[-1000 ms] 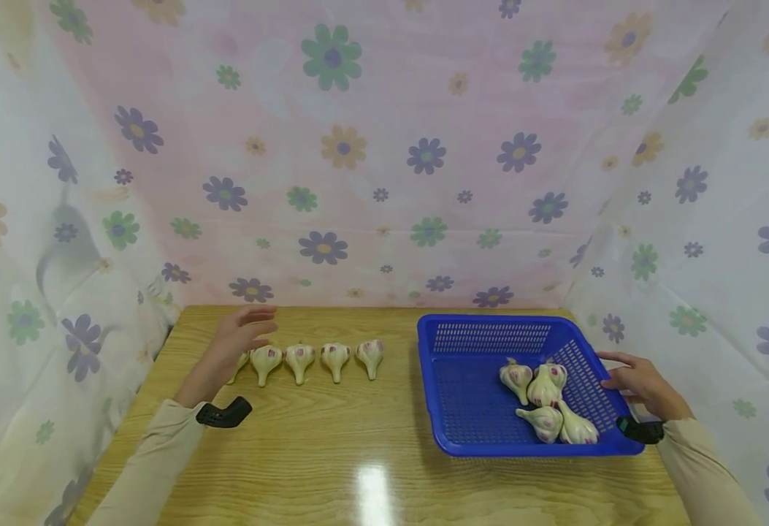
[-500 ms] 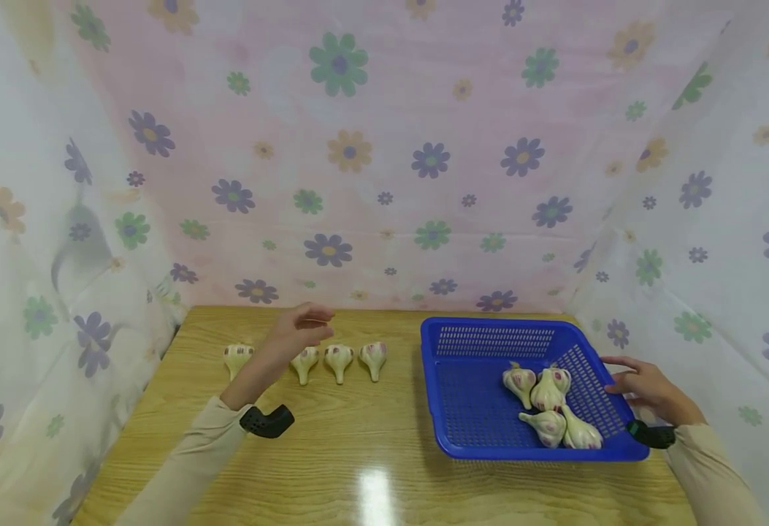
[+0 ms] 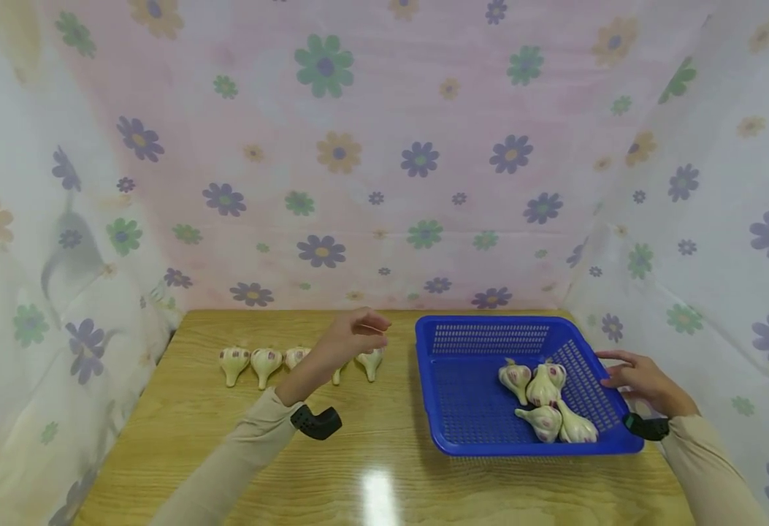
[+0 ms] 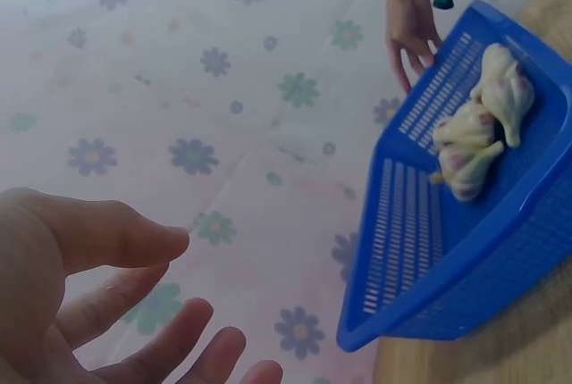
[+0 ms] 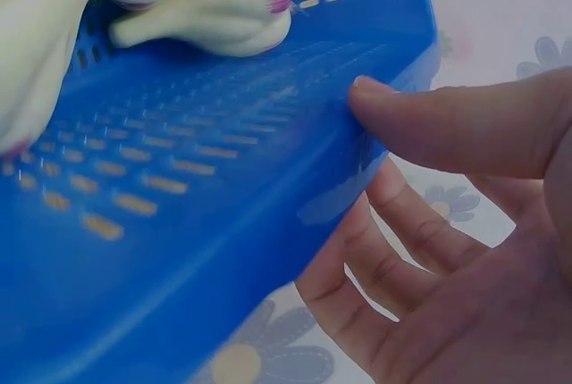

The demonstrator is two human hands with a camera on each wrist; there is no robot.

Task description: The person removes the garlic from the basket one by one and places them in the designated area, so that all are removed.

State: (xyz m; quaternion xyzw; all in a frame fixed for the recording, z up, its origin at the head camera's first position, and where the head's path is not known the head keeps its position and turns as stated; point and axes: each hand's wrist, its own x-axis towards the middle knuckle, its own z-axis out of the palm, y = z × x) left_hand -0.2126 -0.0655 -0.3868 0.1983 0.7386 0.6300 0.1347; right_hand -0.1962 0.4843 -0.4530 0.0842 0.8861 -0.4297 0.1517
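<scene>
Floral cloth [image 3: 384,109]: hung at the back and both sides, printed with green, purple and orange flowers on pale pink and white.
Wooden table [image 3: 318,482]: spread beneath basket and bulbs, light brown, grained, catching a bright glare near the front.
Blue basket [image 3: 446,447]: standing on the right side of the table, open at the top, slotted through the walls.
Beige sleeves [image 3: 226,467]: reaching in from lower left and lower right, worn down to the wrists.
Left hand [image 3: 347,340]: held over the right end of the garlic row [image 3: 295,356], left of the basket; released, fingers loosely bent, carrying nothing.
Right hand [image 3: 647,383]: grasping the basket's right rim, thumb laid on the edge, other fingers bent against the outside.
Basket garlic [image 3: 545,391]: clustered toward the right wall, at least four bulbs, white with purple patches.
Garlic row: lined up left of the basket, five bulbs, stems toward the front, partly hidden from the third onward by left hand and wrist.
</scene>
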